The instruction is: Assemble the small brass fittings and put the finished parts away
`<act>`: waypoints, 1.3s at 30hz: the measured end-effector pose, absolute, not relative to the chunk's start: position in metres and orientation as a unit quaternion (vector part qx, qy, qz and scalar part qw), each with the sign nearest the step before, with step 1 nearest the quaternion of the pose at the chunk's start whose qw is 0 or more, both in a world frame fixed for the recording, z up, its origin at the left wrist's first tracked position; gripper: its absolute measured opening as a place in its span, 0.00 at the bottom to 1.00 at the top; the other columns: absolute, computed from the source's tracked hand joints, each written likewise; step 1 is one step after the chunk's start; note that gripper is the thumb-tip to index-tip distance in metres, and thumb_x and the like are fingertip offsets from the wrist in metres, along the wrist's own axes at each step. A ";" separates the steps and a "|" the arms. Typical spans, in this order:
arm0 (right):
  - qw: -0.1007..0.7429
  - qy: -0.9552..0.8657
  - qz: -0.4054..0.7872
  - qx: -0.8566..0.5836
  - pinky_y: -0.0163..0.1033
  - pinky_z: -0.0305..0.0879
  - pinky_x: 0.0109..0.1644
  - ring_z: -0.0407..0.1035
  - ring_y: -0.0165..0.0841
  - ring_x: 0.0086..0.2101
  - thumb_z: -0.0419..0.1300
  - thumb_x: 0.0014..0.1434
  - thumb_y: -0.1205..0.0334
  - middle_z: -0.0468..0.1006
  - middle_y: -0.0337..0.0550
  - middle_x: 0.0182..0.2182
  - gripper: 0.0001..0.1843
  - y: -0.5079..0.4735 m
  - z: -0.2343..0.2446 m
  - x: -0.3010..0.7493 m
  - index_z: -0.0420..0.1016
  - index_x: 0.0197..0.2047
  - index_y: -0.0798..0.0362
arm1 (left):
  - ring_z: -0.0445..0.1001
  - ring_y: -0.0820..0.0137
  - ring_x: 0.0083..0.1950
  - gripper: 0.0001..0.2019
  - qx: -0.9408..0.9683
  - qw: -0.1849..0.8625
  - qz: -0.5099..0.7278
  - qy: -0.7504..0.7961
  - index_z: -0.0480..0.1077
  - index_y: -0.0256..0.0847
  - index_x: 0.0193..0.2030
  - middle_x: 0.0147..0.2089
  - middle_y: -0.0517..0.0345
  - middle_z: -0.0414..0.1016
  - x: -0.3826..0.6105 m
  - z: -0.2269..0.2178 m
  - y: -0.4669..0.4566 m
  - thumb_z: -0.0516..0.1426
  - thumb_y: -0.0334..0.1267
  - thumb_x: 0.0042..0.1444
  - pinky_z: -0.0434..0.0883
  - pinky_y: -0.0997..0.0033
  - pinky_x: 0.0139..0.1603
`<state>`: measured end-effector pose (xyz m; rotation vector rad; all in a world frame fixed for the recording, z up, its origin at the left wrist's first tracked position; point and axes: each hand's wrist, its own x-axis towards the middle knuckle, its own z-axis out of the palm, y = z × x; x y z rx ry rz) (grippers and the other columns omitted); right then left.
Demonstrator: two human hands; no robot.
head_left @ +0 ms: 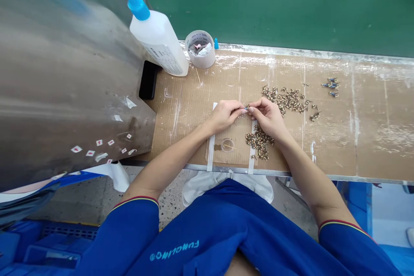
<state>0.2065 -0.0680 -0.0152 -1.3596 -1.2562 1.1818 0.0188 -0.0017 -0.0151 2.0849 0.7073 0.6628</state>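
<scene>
My left hand [224,116] and my right hand [267,116] meet above a cardboard-covered bench [323,138], their fingertips pinching a tiny metal part [246,107] between them. Its exact shape is too small to tell. Just below my right hand lies a heap of small brass-coloured parts [259,142]. A second scattered heap of similar parts [286,100] lies beyond that hand. Further right sits a small group of parts with blue tips [331,86]. A small clear round dish [228,145] stands below my left wrist.
A white plastic glue bottle with a blue nozzle [155,30] stands at the back left, next to a tape roll holding scraps [200,49]. A large dull metal panel [71,77] rises at the left. A green wall [274,4] runs along the bench's back edge.
</scene>
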 end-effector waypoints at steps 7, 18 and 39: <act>0.421 -0.559 0.458 -0.549 0.39 0.64 0.31 0.65 0.30 0.27 0.67 0.61 0.53 0.75 0.39 0.29 0.12 -0.067 -0.016 0.210 0.71 0.33 0.50 | 0.74 0.69 0.34 0.12 0.851 0.367 0.246 0.285 0.75 0.38 0.31 0.31 0.56 0.78 0.021 -0.023 -0.002 0.56 0.34 0.67 0.67 0.70 0.37; 0.387 -0.576 0.450 -0.562 0.40 0.62 0.36 0.63 0.33 0.29 0.66 0.59 0.52 0.72 0.39 0.27 0.14 -0.066 -0.009 0.208 0.66 0.30 0.48 | 0.74 0.67 0.34 0.12 0.854 0.371 0.215 0.296 0.74 0.39 0.30 0.30 0.57 0.75 0.022 -0.023 -0.003 0.55 0.33 0.64 0.66 0.69 0.38; 0.437 -0.486 0.543 -0.528 0.38 0.72 0.31 0.68 0.28 0.26 0.73 0.52 0.39 0.76 0.37 0.26 0.25 -0.062 0.001 0.210 0.72 0.34 0.50 | 0.74 0.72 0.34 0.06 0.832 0.402 0.221 0.311 0.79 0.36 0.39 0.35 0.54 0.81 0.018 -0.008 -0.004 0.61 0.35 0.66 0.69 0.72 0.39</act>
